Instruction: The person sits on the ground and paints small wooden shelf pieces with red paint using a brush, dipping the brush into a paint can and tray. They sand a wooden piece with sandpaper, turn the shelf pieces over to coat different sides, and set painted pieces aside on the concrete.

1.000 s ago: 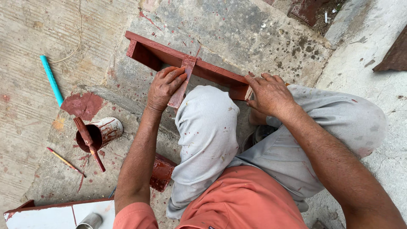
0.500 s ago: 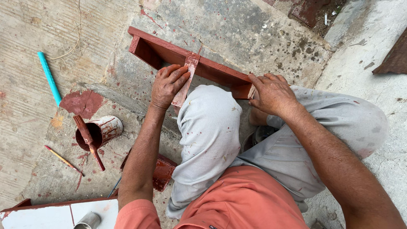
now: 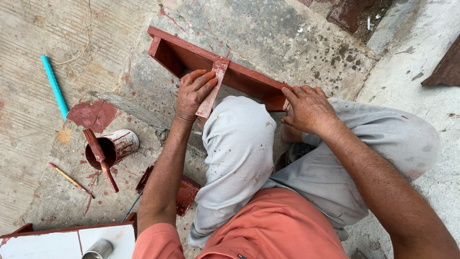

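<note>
Pressing sandpaper strip (image 3: 212,88) – left hand (image 3: 191,93) | right hand (image 3: 309,108) steadying red-brown frame (image 3: 191,55)

Left hand (image 3: 194,93) flat on a sandpaper strip (image 3: 212,86) (paint-stained) across the red wooden frame (image 3: 211,64), right hand (image 3: 309,108) at its end.

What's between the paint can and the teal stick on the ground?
Head view: a dried red paint patch on the concrete lies between the paint can and the teal stick; nothing else.

paint tin (image 3: 117,146) – brush (image 3: 99,158) across it | teal tube (image 3: 54,86) | pencil (image 3: 69,179) | white board (image 3: 57,242)
</note>
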